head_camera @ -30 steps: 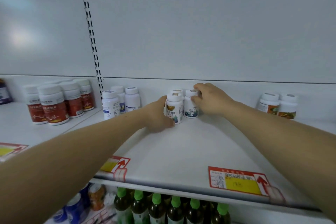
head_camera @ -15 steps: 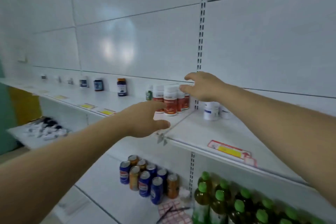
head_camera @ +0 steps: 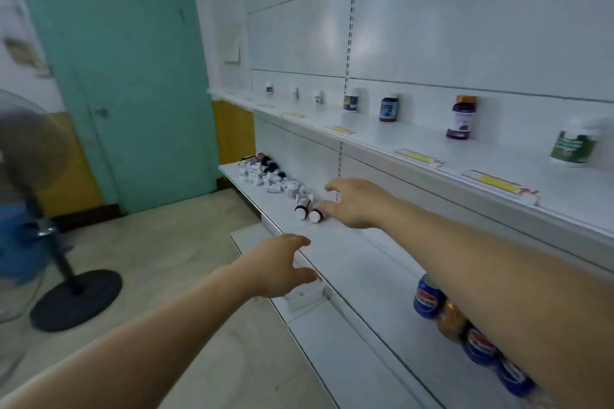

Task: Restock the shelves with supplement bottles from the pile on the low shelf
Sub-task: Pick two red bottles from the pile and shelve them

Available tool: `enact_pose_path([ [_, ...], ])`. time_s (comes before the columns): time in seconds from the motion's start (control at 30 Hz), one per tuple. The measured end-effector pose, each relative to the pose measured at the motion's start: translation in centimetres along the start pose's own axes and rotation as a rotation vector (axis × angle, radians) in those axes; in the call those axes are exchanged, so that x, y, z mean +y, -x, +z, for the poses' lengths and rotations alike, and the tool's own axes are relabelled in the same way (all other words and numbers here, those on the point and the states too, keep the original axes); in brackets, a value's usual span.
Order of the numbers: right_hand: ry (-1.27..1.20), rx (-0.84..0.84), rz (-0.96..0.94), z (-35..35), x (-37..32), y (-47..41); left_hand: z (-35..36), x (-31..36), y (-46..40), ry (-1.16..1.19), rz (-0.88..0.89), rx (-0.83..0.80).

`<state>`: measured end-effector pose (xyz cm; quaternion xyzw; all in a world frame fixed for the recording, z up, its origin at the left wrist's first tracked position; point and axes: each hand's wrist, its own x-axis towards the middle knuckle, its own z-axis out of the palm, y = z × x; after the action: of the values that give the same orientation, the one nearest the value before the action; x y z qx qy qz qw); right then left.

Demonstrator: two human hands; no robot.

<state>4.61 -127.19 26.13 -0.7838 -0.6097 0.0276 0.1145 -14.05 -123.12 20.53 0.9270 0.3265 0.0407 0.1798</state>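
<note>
A pile of small supplement bottles [head_camera: 265,173] lies on its side along the low white shelf [head_camera: 352,262], stretching toward the far left end. Two of them with white caps [head_camera: 308,213] lie nearest to me. My right hand [head_camera: 357,201] is open, fingers spread, just right of those two bottles and close to touching them. Lower down, my left hand [head_camera: 282,264] hangs open over the shelf's front edge, holding nothing. On the upper shelf [head_camera: 432,156] stand single bottles: a dark blue one [head_camera: 388,108], a purple one [head_camera: 461,118] and a green-labelled one [head_camera: 573,146].
Drink cans [head_camera: 428,297] stand on the low shelf under my right forearm. A standing fan [head_camera: 50,209] with a round black base is on the floor at left. A teal door [head_camera: 119,76] is behind it. Yellow price tags line the upper shelf's edge.
My view has swung left and down from the upper shelf. Both hands left the bottles standing there and dropped to the low shelf, the right one arriving beside the pile.
</note>
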Motion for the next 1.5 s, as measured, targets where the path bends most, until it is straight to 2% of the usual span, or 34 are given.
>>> enact_pose_path([
  [0.13,0.015,-0.074,0.023,4.9,0.8,-8.8,0.5,-6.4,-6.2,0.037,-0.05,-0.007],
  [0.23,-0.008,-0.064,0.054,7.4,2.0,-16.1,0.1,-11.0,-12.3,0.046,-0.081,-0.036],
  [0.4,-0.065,-0.04,0.107,9.1,2.3,-29.1,-3.0,-18.2,-22.7,0.074,-0.132,-0.045],
  [0.6,-0.086,-0.073,0.116,11.1,-0.8,-43.4,-7.9,-29.3,-32.3,0.079,-0.15,-0.047],
  [0.8,-0.125,-0.002,0.191,16.1,-4.9,-59.2,-11.7,-43.7,-43.3,0.022,-0.093,-0.04],
  [1.03,-0.21,-0.03,0.319,20.8,-9.2,-75.4,-17.3,-58.5,-55.1,-0.033,0.006,-0.199],
  [1.2,-0.228,-0.037,0.398,23.8,-8.5,-85.3,-19.4,-66.1,-65.6,-0.021,0.025,-0.266],
  [1.37,-0.278,-0.019,0.468,28.7,-6.3,-96.6,-18.4,-72.9,-76.1,-0.01,0.054,-0.275],
  [1.5,-0.299,-0.04,0.534,31.7,-5.8,-103.8,-17.9,-78.0,-83.0,0.003,0.058,-0.35],
])
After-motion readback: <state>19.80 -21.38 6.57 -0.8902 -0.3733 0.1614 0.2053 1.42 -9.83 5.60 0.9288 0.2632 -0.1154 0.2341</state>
